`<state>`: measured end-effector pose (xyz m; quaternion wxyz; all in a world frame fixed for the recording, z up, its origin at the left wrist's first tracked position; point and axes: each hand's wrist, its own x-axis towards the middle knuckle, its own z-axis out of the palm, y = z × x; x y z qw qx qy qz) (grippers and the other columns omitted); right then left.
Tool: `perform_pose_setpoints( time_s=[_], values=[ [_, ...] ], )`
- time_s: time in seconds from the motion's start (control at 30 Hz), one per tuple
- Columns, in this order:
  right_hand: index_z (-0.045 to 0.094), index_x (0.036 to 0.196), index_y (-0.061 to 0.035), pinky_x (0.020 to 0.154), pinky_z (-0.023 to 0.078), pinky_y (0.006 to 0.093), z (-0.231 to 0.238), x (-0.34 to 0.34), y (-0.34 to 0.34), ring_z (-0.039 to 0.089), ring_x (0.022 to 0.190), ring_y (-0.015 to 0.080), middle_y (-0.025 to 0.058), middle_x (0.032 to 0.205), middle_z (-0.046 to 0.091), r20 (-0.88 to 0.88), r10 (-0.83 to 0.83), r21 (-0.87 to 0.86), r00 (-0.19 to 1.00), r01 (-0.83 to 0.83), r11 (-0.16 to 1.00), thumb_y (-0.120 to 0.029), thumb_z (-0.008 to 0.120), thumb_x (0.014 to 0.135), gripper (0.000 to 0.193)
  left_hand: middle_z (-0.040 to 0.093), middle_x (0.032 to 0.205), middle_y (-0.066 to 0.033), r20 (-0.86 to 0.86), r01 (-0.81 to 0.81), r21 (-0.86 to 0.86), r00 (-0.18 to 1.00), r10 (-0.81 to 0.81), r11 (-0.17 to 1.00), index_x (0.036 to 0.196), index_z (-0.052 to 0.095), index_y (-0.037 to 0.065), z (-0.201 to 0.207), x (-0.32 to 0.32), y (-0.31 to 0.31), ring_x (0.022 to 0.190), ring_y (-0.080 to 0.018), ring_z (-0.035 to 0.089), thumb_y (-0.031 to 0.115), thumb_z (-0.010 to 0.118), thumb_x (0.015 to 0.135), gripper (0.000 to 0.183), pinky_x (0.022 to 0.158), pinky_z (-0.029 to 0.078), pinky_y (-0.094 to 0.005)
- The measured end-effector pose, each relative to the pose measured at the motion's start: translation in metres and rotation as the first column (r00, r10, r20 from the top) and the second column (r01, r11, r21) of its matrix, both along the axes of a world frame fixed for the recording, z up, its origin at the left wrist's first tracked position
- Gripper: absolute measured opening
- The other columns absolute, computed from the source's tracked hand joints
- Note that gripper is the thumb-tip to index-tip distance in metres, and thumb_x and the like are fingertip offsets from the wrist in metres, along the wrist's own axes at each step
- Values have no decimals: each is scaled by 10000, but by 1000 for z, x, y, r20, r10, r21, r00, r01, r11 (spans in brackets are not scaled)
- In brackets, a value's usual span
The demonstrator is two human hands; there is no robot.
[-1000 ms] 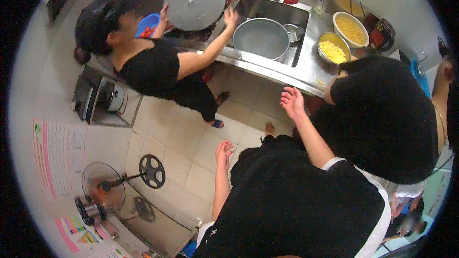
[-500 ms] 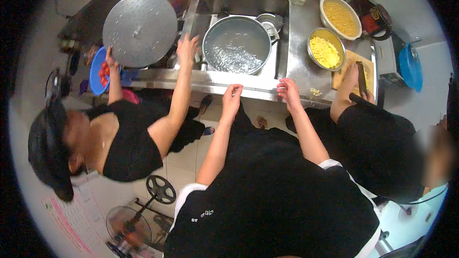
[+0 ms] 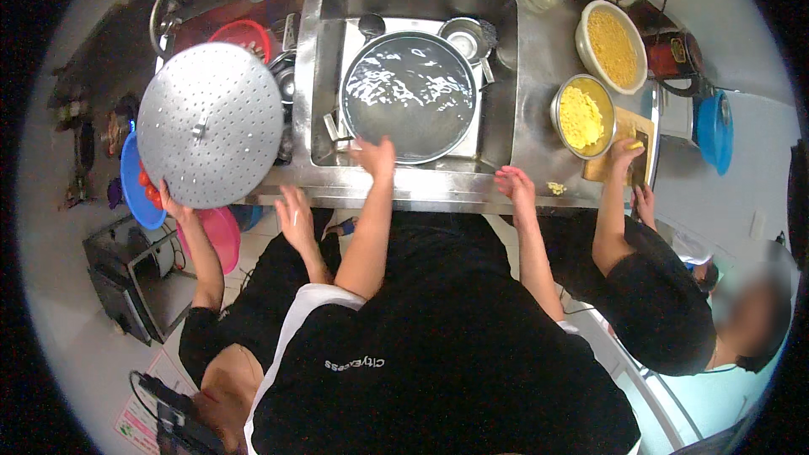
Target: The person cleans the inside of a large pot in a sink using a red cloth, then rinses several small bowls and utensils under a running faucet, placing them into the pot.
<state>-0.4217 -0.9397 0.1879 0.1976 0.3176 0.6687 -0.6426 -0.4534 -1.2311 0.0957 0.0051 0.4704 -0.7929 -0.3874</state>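
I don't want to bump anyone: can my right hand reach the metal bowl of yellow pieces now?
Probably yes: your right hand looks empty, nothing seems to block its way, and the neighbour's nearer hand is right of the bowl.

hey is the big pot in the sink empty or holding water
Holding water: bright ripples glint across the surface inside the pot.

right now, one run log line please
left hand: at metal pot, near side | right hand: empty, by sink front | pot: water inside
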Motion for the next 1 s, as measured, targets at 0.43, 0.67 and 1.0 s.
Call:
perform_pose_setpoints(
  time_s=[0.43, 0.67, 1.0],
  values=[
    [301, 1305, -22, 1003, 261, 443, -106, -154, -35, 329, 1232, 224, 104, 1313, 379, 124, 167, -94, 978, -156, 983, -434, 507, 826, 665, 588, 753, -36, 83, -390, 654, 888, 452, 648, 970, 563, 73, -73, -41, -141, 673, -158, 557, 318, 487, 889, 269, 559, 414, -321],
    [456, 1215, -86, 929, 306, 362, -183, -225, -33, 467, 1009, 140, 51, 1040, 569, 156, -219, -155, 963, 243, 958, -488, 426, 903, 510, 545, 577, -34, 182, -488, 662, 841, 509, 569, 675, 541, 67, -92, -46, -131, 461, -114, 478, 434, 503, 890, 427, 461, 419, -246],
    [467, 691, -126, 521, 364, 272, -210, -229, -45, 394, 541, 117, -14, 593, 425, 11, -417, -386, 909, 389, 837, -343, 500, 916, 315, 437, 535, -7, 177, -550, 732, 724, 667, 403, 596, 469, 90, -96, -38, -134, 483, -123, 403, 385, 586, 860, 414, 474, 338, -265]
  ],
)
